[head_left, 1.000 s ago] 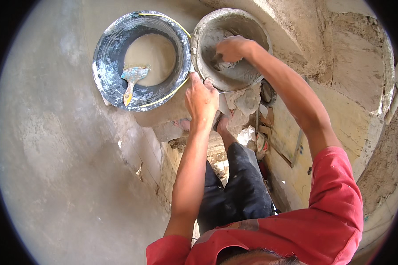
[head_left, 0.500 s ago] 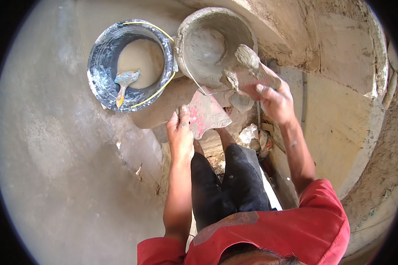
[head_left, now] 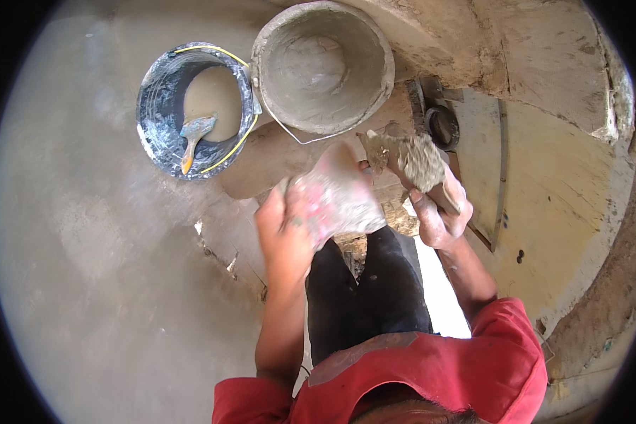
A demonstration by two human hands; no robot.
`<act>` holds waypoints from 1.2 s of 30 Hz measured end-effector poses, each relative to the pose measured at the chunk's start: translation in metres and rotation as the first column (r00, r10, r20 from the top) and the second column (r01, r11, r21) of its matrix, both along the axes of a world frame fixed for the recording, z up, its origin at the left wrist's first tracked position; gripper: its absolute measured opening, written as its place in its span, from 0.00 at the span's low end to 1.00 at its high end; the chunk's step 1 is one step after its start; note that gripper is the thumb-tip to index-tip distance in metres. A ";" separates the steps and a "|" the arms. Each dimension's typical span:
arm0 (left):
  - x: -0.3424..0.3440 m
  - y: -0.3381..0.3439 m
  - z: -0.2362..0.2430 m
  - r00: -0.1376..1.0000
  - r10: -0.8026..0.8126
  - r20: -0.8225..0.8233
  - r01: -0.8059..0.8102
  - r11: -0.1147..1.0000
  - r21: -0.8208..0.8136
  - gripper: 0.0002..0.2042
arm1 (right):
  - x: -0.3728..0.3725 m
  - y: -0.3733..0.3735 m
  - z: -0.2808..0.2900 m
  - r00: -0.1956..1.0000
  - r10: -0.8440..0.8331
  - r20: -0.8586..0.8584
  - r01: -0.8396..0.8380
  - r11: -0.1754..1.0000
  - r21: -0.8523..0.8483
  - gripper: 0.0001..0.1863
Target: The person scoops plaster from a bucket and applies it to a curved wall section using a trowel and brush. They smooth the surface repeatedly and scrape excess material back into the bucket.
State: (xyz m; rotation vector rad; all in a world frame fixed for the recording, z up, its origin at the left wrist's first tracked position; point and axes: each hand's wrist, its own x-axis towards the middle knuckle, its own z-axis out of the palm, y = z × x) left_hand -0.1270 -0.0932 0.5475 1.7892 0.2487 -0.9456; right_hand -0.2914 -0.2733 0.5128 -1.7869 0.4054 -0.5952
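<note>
My left hand (head_left: pixel 284 222) grips the edge of a flat, thin pink-red piece (head_left: pixel 339 194) smeared with grey mortar and blurred by motion. My right hand (head_left: pixel 444 215) is closed on a second flat, mortar-coated piece (head_left: pixel 448 192), tilted, with a lump of wet mortar (head_left: pixel 422 161) on it. The two pieces are close together in front of my legs, nearer to me than a mortar-coated bucket (head_left: pixel 263 88), whose inside walls and bottom are grey with mortar. Its wire handle hangs down on the near side.
Left of the mortar bucket stands a dark bucket (head_left: pixel 148 113) of cloudy liquid, with a paintbrush (head_left: pixel 198 131) resting in it. A smooth grey surface (head_left: pixel 106 283) spreads across the left. On the right are a rough curved ledge (head_left: pixel 544 71), a yellowish board (head_left: pixel 544 184) and a dark ring-shaped object (head_left: pixel 442 127).
Both hands have drawn back from the mortar bucket toward my body. The right piece, with its mortar lump, has left the bucket's rim. The left piece has swung nearer to it. The view has shifted slightly.
</note>
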 end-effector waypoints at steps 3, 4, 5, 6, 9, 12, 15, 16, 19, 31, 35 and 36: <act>0.000 -0.032 -0.018 0.999 0.047 0.014 -0.041 0.957 -0.286 0.13 | -0.001 -0.002 -0.007 0.989 0.077 0.128 -0.048 0.976 -0.212 0.36; -0.001 -0.041 -0.021 0.998 0.065 0.015 -0.053 0.912 -0.406 0.13 | -0.001 -0.004 -0.010 0.985 0.082 0.151 -0.038 0.960 -0.277 0.34; 0.000 -0.046 -0.022 0.999 0.052 0.002 -0.047 0.906 -0.421 0.13 | 0.000 -0.007 -0.014 0.988 0.082 0.133 -0.034 0.945 -0.326 0.32; 0.000 -0.053 -0.023 0.998 0.057 -0.011 -0.056 0.920 -0.389 0.13 | 0.000 -0.010 -0.016 0.984 0.070 0.167 -0.004 0.931 -0.365 0.31; 0.003 -0.066 -0.024 0.998 0.057 0.027 -0.041 0.913 -0.406 0.12 | 0.003 -0.019 -0.021 0.971 0.158 0.180 -0.081 0.924 -0.373 0.27; 0.015 -0.072 -0.029 0.998 0.003 0.062 0.023 0.908 -0.418 0.12 | 0.008 -0.030 -0.023 0.957 0.190 0.219 -0.097 0.922 -0.375 0.30; 0.024 -0.072 -0.034 1.000 0.012 0.002 -0.009 0.889 -0.458 0.11 | 0.014 -0.037 -0.028 0.952 0.225 0.205 -0.122 0.900 -0.418 0.27; 0.027 -0.072 -0.034 0.999 0.017 -0.036 -0.032 0.882 -0.471 0.11 | 0.016 -0.038 -0.031 0.958 0.217 0.190 -0.112 0.887 -0.448 0.26; 0.030 -0.073 -0.033 0.987 0.057 -0.148 -0.126 0.847 -0.516 0.10 | 0.021 -0.040 -0.044 0.971 0.176 0.160 -0.072 0.858 -0.509 0.26; 0.047 -0.073 -0.060 0.999 0.048 -0.024 -0.053 0.788 -0.613 0.11 | 0.026 -0.015 -0.087 0.997 -0.053 0.048 0.071 0.823 -0.563 0.25; 0.050 -0.068 -0.070 0.998 0.064 -0.002 -0.051 0.782 -0.621 0.11 | 0.014 -0.006 -0.101 0.992 -0.097 -0.080 0.041 0.847 -0.530 0.29; 0.050 -0.066 -0.071 0.998 0.060 0.022 -0.033 0.781 -0.623 0.11 | 0.008 -0.003 -0.102 0.983 -0.099 -0.155 0.006 0.860 -0.509 0.31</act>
